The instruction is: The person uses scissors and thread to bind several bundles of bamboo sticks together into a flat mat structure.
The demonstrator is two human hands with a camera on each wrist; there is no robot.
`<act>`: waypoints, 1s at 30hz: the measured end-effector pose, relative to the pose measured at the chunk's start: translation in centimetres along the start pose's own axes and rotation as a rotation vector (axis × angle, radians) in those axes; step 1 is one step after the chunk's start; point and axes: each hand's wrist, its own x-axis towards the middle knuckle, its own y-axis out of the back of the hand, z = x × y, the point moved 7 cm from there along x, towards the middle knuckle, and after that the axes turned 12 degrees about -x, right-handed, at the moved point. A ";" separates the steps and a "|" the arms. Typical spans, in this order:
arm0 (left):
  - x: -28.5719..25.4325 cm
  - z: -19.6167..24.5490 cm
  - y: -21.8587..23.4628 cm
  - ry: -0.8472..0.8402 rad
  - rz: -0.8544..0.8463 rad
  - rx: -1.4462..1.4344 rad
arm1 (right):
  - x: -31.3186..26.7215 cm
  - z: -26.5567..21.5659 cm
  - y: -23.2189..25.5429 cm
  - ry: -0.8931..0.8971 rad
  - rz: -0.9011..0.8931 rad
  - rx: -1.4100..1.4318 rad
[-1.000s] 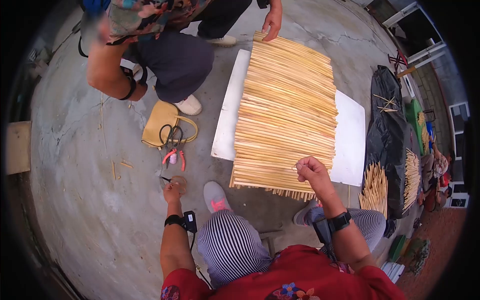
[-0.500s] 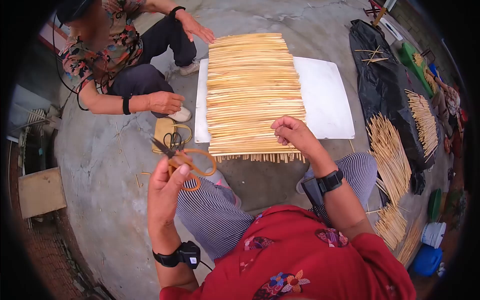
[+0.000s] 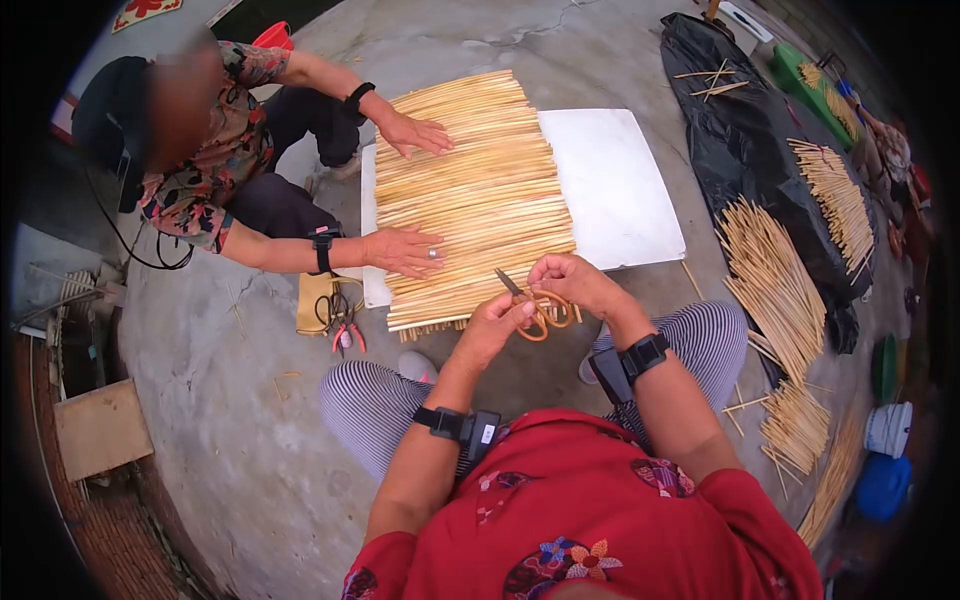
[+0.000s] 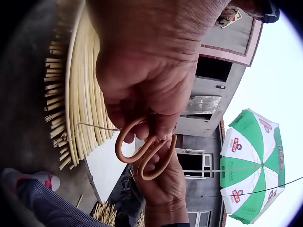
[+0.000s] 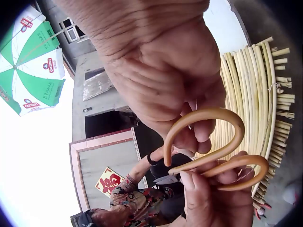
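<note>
A mat of pale sticks [image 3: 470, 190] lies on a white board [image 3: 620, 180] on the concrete floor. At its near edge my left hand [image 3: 510, 312] holds orange-handled scissors [image 3: 535, 318], blades pointing up and left over the mat. My right hand [image 3: 555, 285] meets it there, fingers curled at the scissors' upper loop [image 5: 213, 137]. In the left wrist view the handles [image 4: 142, 156] hang between both hands, and a thin thread [image 4: 94, 126] runs from the mat's edge [image 4: 80, 94] toward them. A second person presses both palms [image 3: 405, 250] flat on the mat.
A black sheet [image 3: 750, 150] with bundles of loose sticks [image 3: 770, 280] lies to the right. A yellow bag [image 3: 312, 300] with scissors and pliers [image 3: 345, 335] sits left of the mat. A wooden board [image 3: 100, 430] is at far left, buckets [image 3: 885, 450] at far right.
My left hand lifted the scissors off the floor and carried them right to my right hand at the mat's near edge. The other person laid both palms on the mat.
</note>
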 end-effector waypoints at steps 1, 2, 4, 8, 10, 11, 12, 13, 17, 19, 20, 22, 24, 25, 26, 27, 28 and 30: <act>0.1 -0.1 0.1 0.009 0.011 -0.013 | -0.1 0.2 0.4 0.003 0.010 0.005; 0.0 -0.5 0.0 0.022 0.024 -0.027 | -0.3 0.6 0.5 0.003 0.018 0.014; -0.2 -0.3 -0.8 -0.056 -0.012 0.119 | -0.9 0.1 0.3 -0.014 -0.002 0.069; -0.5 -1.2 -1.0 0.046 0.036 0.116 | -0.4 1.3 3.0 0.061 0.301 -0.072; -0.1 -0.5 0.1 -0.003 0.169 0.064 | -1.5 -0.2 4.6 0.133 0.479 -0.170; 0.1 -0.3 0.7 -0.008 0.211 0.062 | -1.8 -0.5 3.9 0.098 0.332 -0.103; 0.1 0.0 1.0 -0.012 0.256 0.061 | -2.4 -1.2 3.4 0.059 0.294 -0.205; 0.1 0.1 0.9 -0.031 0.305 0.039 | -2.6 -1.8 2.8 0.022 0.255 -0.307; 0.8 0.2 0.5 -0.106 0.377 0.126 | -3.7 -3.6 1.7 0.192 0.343 -0.795; 1.2 0.9 -0.4 -0.161 0.380 0.122 | -4.2 -3.7 0.9 0.189 0.329 -0.951; 1.2 0.9 -0.8 -0.188 0.378 0.117 | -4.7 -3.5 0.7 0.164 0.385 -0.890; 1.2 0.8 -2.0 -0.159 0.357 0.157 | -5.4 -3.0 0.5 0.124 0.493 -0.780; 0.9 0.9 -3.6 -0.100 0.302 0.180 | -6.0 -2.5 1.2 0.077 0.569 -0.823; 0.7 1.2 -3.6 -0.116 0.334 0.144 | -6.4 -2.3 1.8 0.096 0.583 -0.826; 0.8 1.6 -3.4 -0.133 0.365 0.110 | -6.6 -2.4 2.6 0.115 0.600 -0.828; 0.8 1.9 -3.2 -0.150 0.394 0.074 | -6.6 -0.9 4.0 -0.030 0.554 -0.676; 0.8 1.1 -1.9 -0.081 0.456 0.171 | -6.8 0.6 5.5 -0.059 0.567 -0.510; 0.8 -1.6 2.4 0.048 0.582 0.366 | -6.8 4.2 7.8 -0.106 0.583 -0.185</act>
